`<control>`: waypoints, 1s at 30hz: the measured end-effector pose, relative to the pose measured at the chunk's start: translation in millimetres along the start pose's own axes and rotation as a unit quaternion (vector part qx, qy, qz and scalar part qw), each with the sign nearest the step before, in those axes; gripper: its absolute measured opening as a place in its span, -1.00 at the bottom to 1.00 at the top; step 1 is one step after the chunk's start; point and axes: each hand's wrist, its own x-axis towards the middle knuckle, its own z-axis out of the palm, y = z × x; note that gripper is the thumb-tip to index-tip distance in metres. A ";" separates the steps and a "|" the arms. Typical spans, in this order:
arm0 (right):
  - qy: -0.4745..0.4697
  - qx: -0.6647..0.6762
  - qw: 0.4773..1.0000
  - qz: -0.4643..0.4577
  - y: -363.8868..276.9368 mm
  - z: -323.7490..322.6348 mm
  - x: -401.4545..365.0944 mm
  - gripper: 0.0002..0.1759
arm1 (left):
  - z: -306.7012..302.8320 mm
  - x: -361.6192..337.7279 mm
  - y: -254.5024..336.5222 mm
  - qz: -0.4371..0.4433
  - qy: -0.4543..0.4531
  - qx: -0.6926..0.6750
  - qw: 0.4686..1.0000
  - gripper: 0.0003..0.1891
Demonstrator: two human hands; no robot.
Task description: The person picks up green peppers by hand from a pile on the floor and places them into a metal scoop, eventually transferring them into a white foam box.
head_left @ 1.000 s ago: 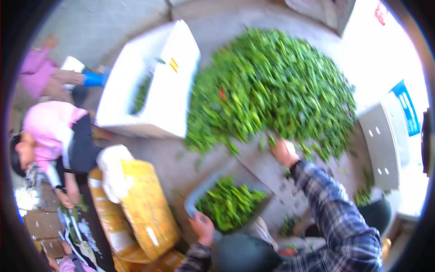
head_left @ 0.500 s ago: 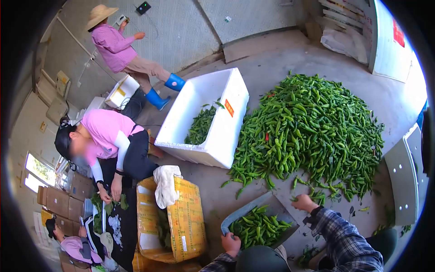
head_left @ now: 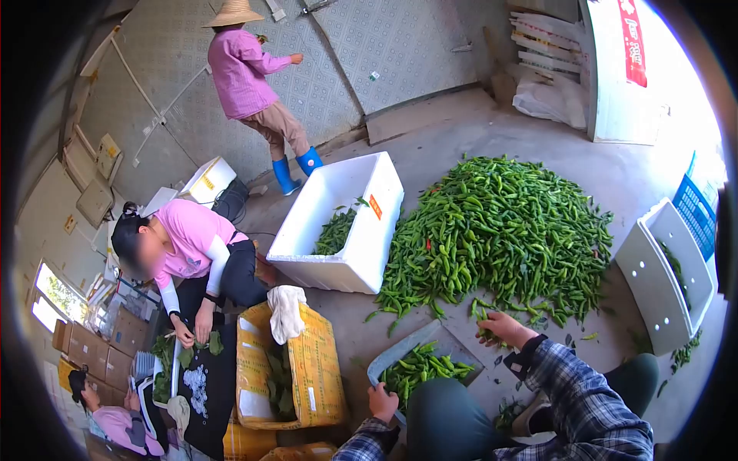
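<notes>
A large heap of green chili peppers [head_left: 500,227] lies on the concrete floor. My right hand [head_left: 501,326] is at the heap's near edge, fingers closed around a few green peppers. My left hand [head_left: 382,401] grips the near rim of a grey tray [head_left: 400,353] that holds a small pile of green peppers [head_left: 419,368]. My knee partly hides the tray's near side. Both sleeves are dark plaid.
A white foam box [head_left: 342,223] with peppers stands left of the heap, another white box [head_left: 665,273] at right. A yellow sack [head_left: 288,369] with a cloth sits at my left. A crouching person in pink [head_left: 192,253] sorts leaves; another in pink [head_left: 250,77] stands by the wall.
The view has tilted up and steadied, showing more of the room. My right hand has drawn a little back from the heap with peppers in it. The standing person has stepped right along the wall.
</notes>
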 end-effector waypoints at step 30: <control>0.029 0.157 0.981 -0.109 -8.9 -11.7 -113.2 -0.75 | 12.1 -82.6 -18.9 0.341 -0.304 -0.039 0.888 -0.75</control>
